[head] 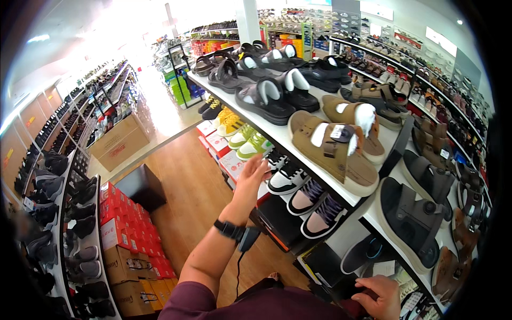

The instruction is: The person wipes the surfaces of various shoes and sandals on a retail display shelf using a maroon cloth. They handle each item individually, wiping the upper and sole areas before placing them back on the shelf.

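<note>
My left hand (pixel 253 176) reaches out beside the lower shelf, its fingers half bent and nothing visible in them. It is nearest to a pair of green-and-white sneakers (pixel 253 145) and some black-and-white sneakers (pixel 286 181); whether a fingertip touches one, I cannot tell. On that wrist is a black strap with a small device (pixel 243 236) and a cable. My right hand (pixel 378 297) hangs low at the right, fingers loosely curled and thumb apart, near the lower shelf. Olive-brown strap sandals (pixel 320 150) sit at the edge of the white upper shelf (pixel 352 197).
Pink-and-black sneakers (pixel 306 196) stand on black shoe boxes (pixel 276 218). Grey sandals (pixel 416 220) fill a rack at the right. Stacked red shoe boxes (pixel 132 220), a black stool (pixel 142 187) and a large cardboard box (pixel 119 143) flank the wooden floor (pixel 188 192) on the left.
</note>
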`<state>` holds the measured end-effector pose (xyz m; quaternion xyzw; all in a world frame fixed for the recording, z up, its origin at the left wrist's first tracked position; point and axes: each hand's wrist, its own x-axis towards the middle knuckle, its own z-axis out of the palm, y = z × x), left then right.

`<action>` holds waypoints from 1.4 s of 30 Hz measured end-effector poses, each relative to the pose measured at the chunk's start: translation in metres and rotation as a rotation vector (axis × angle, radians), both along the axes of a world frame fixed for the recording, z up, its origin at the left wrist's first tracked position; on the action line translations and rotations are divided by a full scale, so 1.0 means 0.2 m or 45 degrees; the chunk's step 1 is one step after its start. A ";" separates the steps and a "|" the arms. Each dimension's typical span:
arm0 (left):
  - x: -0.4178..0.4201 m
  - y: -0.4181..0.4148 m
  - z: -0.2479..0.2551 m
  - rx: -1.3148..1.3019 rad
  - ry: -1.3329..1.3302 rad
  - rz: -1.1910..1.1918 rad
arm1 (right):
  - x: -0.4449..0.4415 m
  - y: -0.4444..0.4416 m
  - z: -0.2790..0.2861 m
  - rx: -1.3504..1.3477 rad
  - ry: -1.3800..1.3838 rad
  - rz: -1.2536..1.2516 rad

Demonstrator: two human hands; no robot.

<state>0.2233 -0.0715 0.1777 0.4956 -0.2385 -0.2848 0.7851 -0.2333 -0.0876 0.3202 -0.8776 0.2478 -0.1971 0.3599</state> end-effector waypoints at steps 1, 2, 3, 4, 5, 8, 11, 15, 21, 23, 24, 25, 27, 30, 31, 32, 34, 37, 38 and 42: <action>0.07 -0.04 0.05 0.009 -0.051 0.042 | 0.04 0.00 0.00 0.032 0.010 0.014; 0.12 -0.07 0.09 0.015 -0.086 0.092 | 0.07 -0.01 -0.01 0.065 0.022 0.030; 0.18 -0.10 0.14 0.018 -0.123 0.140 | 0.11 -0.03 -0.02 0.094 0.031 0.046; 0.24 -0.12 0.18 0.050 -0.153 0.129 | 0.13 -0.04 -0.04 0.115 0.007 0.057; 0.28 -0.14 0.22 0.101 -0.174 0.176 | 0.15 -0.06 -0.05 0.130 0.028 0.075; 0.34 -0.22 0.29 0.165 -0.252 0.271 | 0.18 -0.17 -0.13 0.252 0.127 0.168; 0.34 -0.30 0.34 0.294 -0.337 0.260 | 0.17 -0.33 -0.43 0.567 0.242 0.234; 0.36 -0.38 0.33 0.460 -0.470 0.331 | 0.14 -0.43 -0.74 0.915 0.232 0.244; 0.42 -0.50 0.38 0.497 -0.599 0.599 | 0.05 -0.52 -0.91 1.199 0.210 0.207; 0.37 -0.53 0.43 0.590 -0.592 0.684 | 0.04 -0.54 -0.96 1.214 0.200 0.208; 0.39 -0.55 0.42 0.555 -0.592 0.689 | 0.03 -0.55 -0.99 1.209 0.191 0.212; 0.40 -0.56 0.43 0.552 -0.578 0.704 | 0.02 -0.55 -1.01 1.204 0.180 0.218; 0.43 -0.60 0.43 0.556 -0.587 0.760 | 0.02 -0.56 -1.00 1.100 0.191 0.161; 0.55 -0.67 0.38 0.577 -0.648 0.850 | 0.03 -0.54 -0.95 0.907 0.180 0.116; 0.58 -0.68 0.38 0.565 -0.670 0.849 | 0.03 -0.54 -0.96 0.887 0.160 0.112; 0.60 -0.69 0.37 0.554 -0.692 0.849 | 0.04 -0.54 -0.97 0.867 0.139 0.110; 0.62 -0.70 0.37 0.535 -0.735 0.829 | 0.09 -0.51 -0.96 0.841 0.119 0.079; 0.66 -0.67 0.36 0.468 -0.749 0.752 | 0.17 -0.48 -1.01 0.820 0.167 0.017; 0.71 -0.66 0.32 0.413 -0.762 0.732 | 0.21 -0.48 -1.02 0.862 0.143 0.025; 0.68 -0.61 0.32 0.507 -0.848 0.648 | 0.43 -0.44 -1.01 1.161 0.220 -0.094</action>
